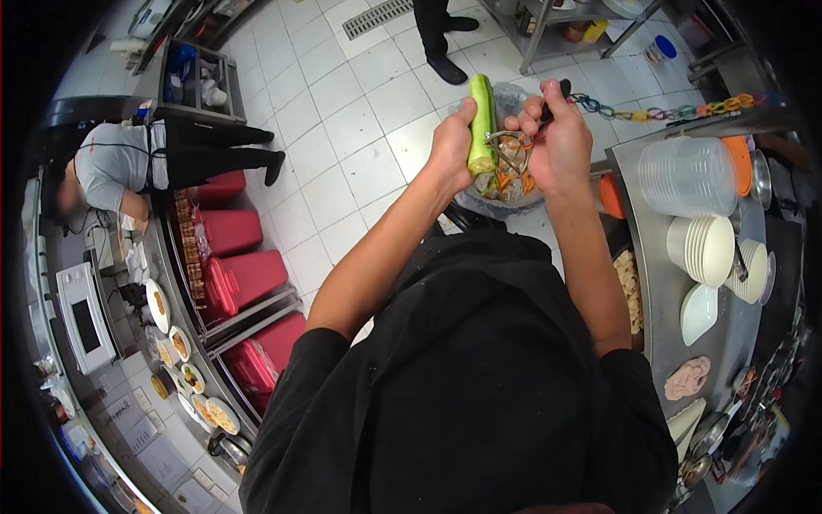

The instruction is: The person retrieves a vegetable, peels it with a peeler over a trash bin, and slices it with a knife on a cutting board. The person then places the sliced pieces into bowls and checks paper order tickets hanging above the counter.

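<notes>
My left hand is closed around a long cucumber, held upright in view. Most of its side is pale and peeled, with a dark green strip of skin along the right edge. My right hand grips a metal peeler by its dark handle. The peeler's head is at the cucumber's right side; whether the blade touches it I cannot tell. From the handle a chain of coloured links runs off to the right. Below both hands is a bin lined with clear plastic, holding orange and green peelings.
Plastic containers, white bowls and a pink cloth sit on the right counter. At left, a person leans over a counter with plated food, above red bins. Another person's legs stand ahead on tiles.
</notes>
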A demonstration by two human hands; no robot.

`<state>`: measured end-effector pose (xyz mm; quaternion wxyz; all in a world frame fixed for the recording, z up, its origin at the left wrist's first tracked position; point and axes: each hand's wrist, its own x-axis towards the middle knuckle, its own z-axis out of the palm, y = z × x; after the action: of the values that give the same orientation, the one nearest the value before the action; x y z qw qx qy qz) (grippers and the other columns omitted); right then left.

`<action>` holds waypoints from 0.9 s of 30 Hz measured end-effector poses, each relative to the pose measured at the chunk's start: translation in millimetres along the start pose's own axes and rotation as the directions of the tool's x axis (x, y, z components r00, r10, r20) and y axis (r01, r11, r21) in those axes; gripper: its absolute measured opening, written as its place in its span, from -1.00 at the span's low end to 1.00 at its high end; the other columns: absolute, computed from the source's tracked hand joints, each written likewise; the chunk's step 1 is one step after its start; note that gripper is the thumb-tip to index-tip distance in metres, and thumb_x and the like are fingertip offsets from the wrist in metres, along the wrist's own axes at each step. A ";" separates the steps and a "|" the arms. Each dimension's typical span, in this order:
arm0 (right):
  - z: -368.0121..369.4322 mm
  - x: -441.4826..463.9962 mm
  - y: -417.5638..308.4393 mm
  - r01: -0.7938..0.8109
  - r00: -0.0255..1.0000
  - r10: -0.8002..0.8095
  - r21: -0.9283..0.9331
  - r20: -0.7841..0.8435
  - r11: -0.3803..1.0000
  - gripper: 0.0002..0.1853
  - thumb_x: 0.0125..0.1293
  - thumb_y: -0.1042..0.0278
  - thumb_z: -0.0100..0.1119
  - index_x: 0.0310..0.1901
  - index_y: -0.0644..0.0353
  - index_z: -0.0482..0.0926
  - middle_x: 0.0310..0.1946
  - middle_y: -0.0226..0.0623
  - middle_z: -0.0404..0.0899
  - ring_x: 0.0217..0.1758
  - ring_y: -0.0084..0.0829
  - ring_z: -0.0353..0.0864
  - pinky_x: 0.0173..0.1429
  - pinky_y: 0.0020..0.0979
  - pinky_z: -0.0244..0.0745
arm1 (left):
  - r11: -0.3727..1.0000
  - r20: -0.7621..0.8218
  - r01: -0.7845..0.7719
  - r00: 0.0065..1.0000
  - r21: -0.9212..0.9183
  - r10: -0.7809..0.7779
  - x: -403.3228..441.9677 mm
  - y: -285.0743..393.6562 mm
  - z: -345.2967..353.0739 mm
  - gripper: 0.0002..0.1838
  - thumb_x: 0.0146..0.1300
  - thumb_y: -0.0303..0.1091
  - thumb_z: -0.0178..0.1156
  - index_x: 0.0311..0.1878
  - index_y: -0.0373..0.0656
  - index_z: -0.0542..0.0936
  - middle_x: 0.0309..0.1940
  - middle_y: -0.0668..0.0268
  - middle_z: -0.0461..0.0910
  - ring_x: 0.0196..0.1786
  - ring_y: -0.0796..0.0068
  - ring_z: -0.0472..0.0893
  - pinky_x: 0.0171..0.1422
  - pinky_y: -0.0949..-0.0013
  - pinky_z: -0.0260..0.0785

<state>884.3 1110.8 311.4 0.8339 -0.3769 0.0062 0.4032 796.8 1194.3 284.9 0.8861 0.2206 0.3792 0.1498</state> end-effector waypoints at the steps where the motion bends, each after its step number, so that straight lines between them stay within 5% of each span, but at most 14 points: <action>1: 0.1 -1.8 2.0 0.000 1.000 0.000 0.000 -0.003 1.000 -0.84 0.39 0.28 0.00 -0.26 0.17 0.34 -0.57 -0.39 0.31 -0.60 -0.53 0.24 -0.32 -0.33 0.38 | 1.000 0.022 0.029 0.999 0.005 -0.029 -1.4 -0.1 1.2 -0.62 0.47 -0.10 -0.28 0.02 -0.22 0.34 -0.41 0.23 0.48 -0.37 0.36 0.52 -0.25 0.27 0.47; 13: -13.3 11.4 15.8 -0.012 1.000 0.012 0.006 0.001 1.000 -0.79 0.41 0.30 -0.05 -0.34 0.19 0.26 -0.60 -0.35 0.30 -0.64 -0.51 0.25 -0.42 -0.27 0.39 | 0.993 0.052 0.072 0.996 -0.095 -0.067 -1.1 -14.4 2.6 -0.62 0.47 -0.12 -0.30 -0.02 -0.23 0.38 -0.42 0.25 0.49 -0.40 0.39 0.49 -0.27 0.29 0.45; 15: -18.3 32.2 21.8 0.123 0.989 -0.127 -0.060 -0.072 0.991 -0.79 0.42 0.31 -0.07 -0.32 0.20 0.21 -0.60 -0.35 0.29 -0.67 -0.53 0.21 -0.47 -0.30 0.39 | 0.996 0.050 0.069 0.997 -0.061 -0.066 -7.3 -20.1 -3.3 -0.61 0.47 -0.11 -0.29 -0.04 -0.23 0.40 -0.41 0.25 0.50 -0.40 0.39 0.50 -0.28 0.32 0.44; 17: -21.3 63.2 28.1 0.196 0.976 -0.205 -0.123 -0.068 0.973 -0.78 0.42 0.30 -0.08 -0.31 0.21 0.16 -0.62 -0.33 0.28 -0.73 -0.53 0.19 -0.51 -0.32 0.42 | 0.976 0.067 0.065 0.995 0.210 -0.081 -7.9 -28.4 -17.4 -0.60 0.46 -0.10 -0.26 -0.06 -0.25 0.44 -0.36 0.23 0.52 -0.40 0.41 0.50 -0.32 0.37 0.42; 19: -32.9 115.9 35.4 0.321 0.934 -0.351 -0.286 -0.060 0.903 -0.77 0.40 0.30 -0.07 -0.30 0.23 0.17 -0.61 -0.30 0.31 -0.76 -0.49 0.25 -0.56 -0.31 0.43 | 0.976 0.048 0.086 0.994 0.200 -0.098 -13.6 -30.6 -22.8 -0.58 0.46 -0.07 -0.25 -0.04 -0.25 0.45 -0.37 0.23 0.51 -0.42 0.44 0.49 -0.36 0.41 0.40; 21: -53.7 168.5 32.5 0.416 0.885 -0.465 -0.400 -0.030 0.817 -0.77 0.39 0.29 -0.06 -0.30 0.24 0.19 -0.60 -0.29 0.34 -0.76 -0.46 0.29 -0.58 -0.30 0.42 | 0.975 0.202 0.097 0.970 0.198 -0.137 -23.0 -22.6 -27.8 -0.55 0.46 -0.05 -0.27 0.00 -0.25 0.43 -0.38 0.23 0.50 -0.45 0.47 0.46 -0.39 0.42 0.39; 23: -71.5 191.9 25.7 0.391 0.741 -0.665 -0.744 -0.094 0.542 -0.76 0.37 0.28 -0.04 -0.32 0.26 0.23 -0.61 -0.27 0.36 -0.76 -0.42 0.34 -0.62 -0.29 0.42 | 0.970 0.188 0.091 0.973 0.225 -0.135 -29.2 -12.9 -23.3 -0.52 0.46 -0.02 -0.31 0.01 -0.24 0.42 -0.39 0.24 0.49 -0.46 0.48 0.44 -0.39 0.44 0.38; 27: -49.0 162.4 0.6 0.450 0.737 -0.675 -0.723 -0.030 0.524 -0.76 0.39 0.27 -0.07 -0.34 0.26 0.26 -0.62 -0.27 0.37 -0.75 -0.42 0.33 -0.57 -0.31 0.45 | 0.996 0.117 0.062 0.991 0.067 -0.070 -12.0 -4.9 -28.5 -0.50 0.45 0.02 -0.31 -0.03 -0.24 0.42 -0.41 0.25 0.49 -0.49 0.48 0.43 -0.45 0.50 0.35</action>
<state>1007.9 1188.4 224.9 0.7110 -0.6901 -0.1342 0.0167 768.3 1192.8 272.1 0.9042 0.2447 0.3371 0.0948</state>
